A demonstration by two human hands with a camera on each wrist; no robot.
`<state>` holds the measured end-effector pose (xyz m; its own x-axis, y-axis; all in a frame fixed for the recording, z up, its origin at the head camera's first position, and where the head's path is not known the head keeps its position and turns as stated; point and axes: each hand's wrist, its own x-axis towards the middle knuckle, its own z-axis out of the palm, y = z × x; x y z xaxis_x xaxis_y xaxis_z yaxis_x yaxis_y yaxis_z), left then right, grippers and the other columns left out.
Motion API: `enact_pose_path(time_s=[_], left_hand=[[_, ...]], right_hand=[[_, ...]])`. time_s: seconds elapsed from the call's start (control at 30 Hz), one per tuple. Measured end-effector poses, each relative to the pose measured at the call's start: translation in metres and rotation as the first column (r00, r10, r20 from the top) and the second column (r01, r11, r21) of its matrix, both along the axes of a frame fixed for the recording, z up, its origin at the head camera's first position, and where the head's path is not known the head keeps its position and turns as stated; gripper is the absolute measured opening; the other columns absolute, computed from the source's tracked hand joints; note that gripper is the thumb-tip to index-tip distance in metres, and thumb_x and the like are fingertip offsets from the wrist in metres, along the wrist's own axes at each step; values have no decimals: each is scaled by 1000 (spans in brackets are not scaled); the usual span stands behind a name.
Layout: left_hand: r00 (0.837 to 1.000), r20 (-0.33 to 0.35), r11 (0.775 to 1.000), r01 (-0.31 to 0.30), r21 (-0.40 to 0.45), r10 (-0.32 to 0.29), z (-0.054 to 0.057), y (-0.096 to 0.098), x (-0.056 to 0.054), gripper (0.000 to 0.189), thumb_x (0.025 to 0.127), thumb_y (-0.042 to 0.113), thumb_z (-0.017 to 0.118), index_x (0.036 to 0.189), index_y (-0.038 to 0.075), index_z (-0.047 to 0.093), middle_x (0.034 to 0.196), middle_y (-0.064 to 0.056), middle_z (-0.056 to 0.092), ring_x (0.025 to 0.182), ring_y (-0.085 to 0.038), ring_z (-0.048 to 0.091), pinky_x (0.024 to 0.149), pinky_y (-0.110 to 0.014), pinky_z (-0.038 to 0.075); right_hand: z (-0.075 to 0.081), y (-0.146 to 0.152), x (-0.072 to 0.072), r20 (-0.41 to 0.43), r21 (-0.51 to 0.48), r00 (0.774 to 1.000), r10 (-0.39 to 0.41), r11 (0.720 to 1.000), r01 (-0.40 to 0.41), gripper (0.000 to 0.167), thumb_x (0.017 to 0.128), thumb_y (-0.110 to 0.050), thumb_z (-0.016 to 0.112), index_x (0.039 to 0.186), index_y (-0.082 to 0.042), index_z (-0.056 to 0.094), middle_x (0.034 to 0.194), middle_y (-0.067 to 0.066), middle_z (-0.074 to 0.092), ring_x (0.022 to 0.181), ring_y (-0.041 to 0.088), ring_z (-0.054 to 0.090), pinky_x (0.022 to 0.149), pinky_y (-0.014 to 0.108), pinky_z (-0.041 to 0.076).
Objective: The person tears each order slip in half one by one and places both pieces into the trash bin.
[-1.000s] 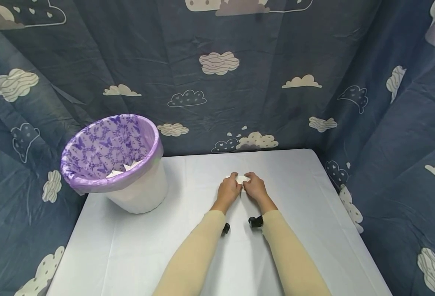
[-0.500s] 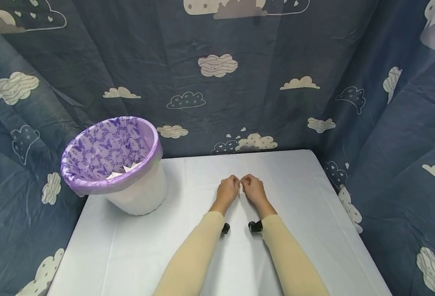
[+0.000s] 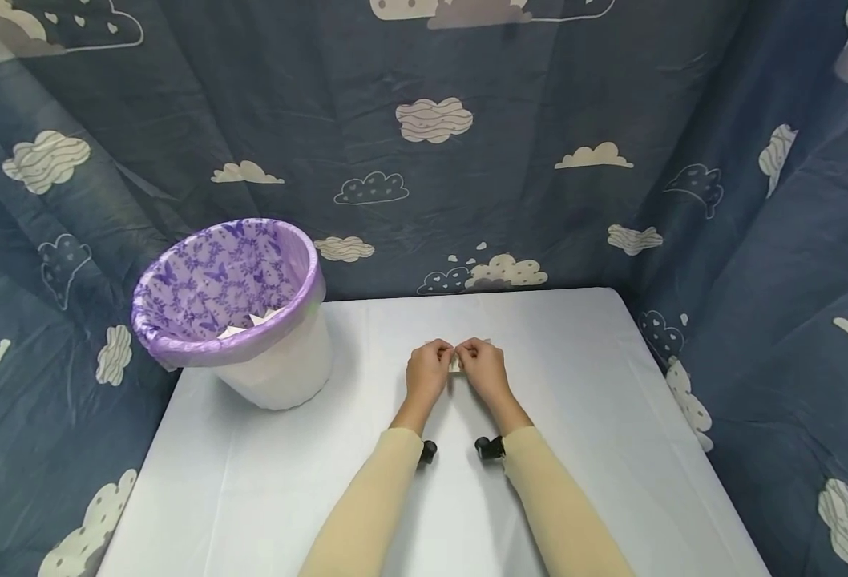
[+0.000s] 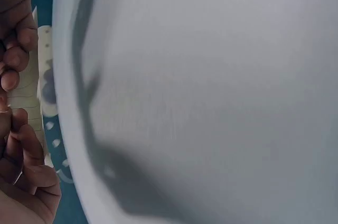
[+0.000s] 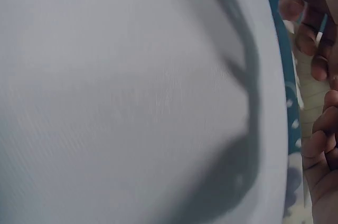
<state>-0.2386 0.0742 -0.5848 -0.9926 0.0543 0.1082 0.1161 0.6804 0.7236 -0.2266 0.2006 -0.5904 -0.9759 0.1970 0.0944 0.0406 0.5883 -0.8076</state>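
Observation:
Over the far middle of the table, both hands work close together at a small piece of lined paper [image 3: 455,365]. My left hand [image 3: 427,373] pinches it with curled fingers on one side, and my right hand [image 3: 485,372] pinches it on the other. The fingertips of the two hands meet, or nearly so, at the middle of the paper. In the left wrist view the pale lined paper [image 4: 26,86] shows behind the curled fingers; the right wrist view also has part of the paper [image 5: 311,92] at its right edge. Much of it is hidden by the hands.
A white bin [image 3: 280,373] with a purple butterfly-patterned liner [image 3: 222,272] stands at the table's left. Torn-looking white paper pieces [image 3: 256,320] lie inside it. A white cloth covers the table [image 3: 583,385], and a dark blue cloud-patterned curtain [image 3: 510,176] hangs around it.
The hands have shifted a little left. The fingertips have come together from a wider hold on the paper, and a strip of it now shows below them. The head view has shifted slightly.

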Motion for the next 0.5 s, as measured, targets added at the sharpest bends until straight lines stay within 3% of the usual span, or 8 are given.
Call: enact_pose_path(time_s=[0.23,0.5], left_hand=[[992,-127,997,-13,-71,4,26,-23,16,13,101,22,73,97,12,81,93,-2,81,75,-15,73,64,-28,56],[983,-182,999,-35,-15,31,57,-48,44,13,100,21,74,93,11,80,87,-3,78,72,-16,69,65,-30,54]], right_hand=[[20,-21,13,-77,-11,996,38,999,-39,18,105,-15,66,94,-4,75,75,8,74,62,12,60,59,22,45],[43,-44,34,-199,-20,975,95,995,-101,13,102,-10,69,92,-4,74,72,8,74,60,9,60,55,19,44]])
